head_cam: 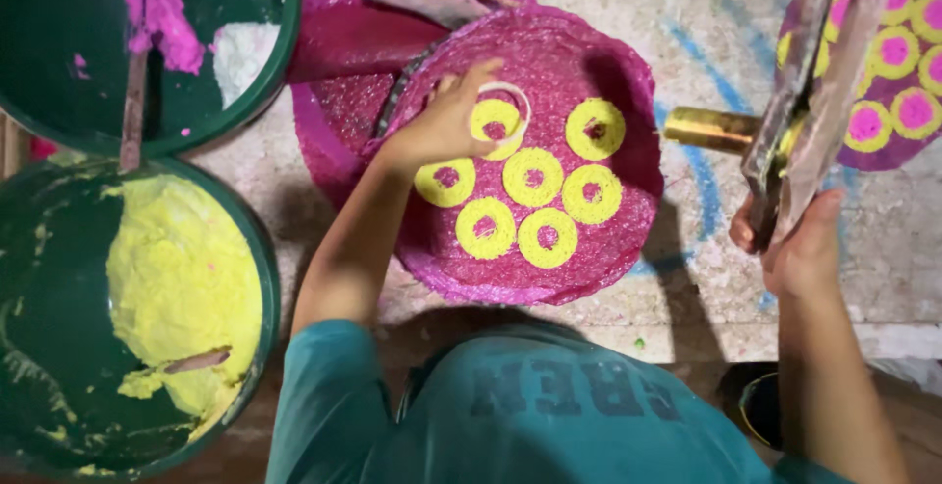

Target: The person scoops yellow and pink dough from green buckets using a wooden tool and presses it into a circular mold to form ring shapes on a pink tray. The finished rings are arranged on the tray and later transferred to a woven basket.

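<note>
A round magenta disc [599, 263] lies in the middle and carries several yellow rings with magenta centres [535, 178]. My left hand [444, 123] reaches over its upper left part. Its fingertips pinch a thin white ring mould [514, 93] set around one yellow ring. My right hand [797, 246] is off to the right of the disc. It grips the lower end of a flat, paint-stained slat tool [819, 81] that stands tilted upward.
At the left, one green tub [263, 278] holds yellow paste and a stick. Another green tub [280, 42] holds pink and white paste. A second disc [908, 47] with yellow and pink rings sits top right on a brass rod [708, 129]. My teal shirt fills the bottom.
</note>
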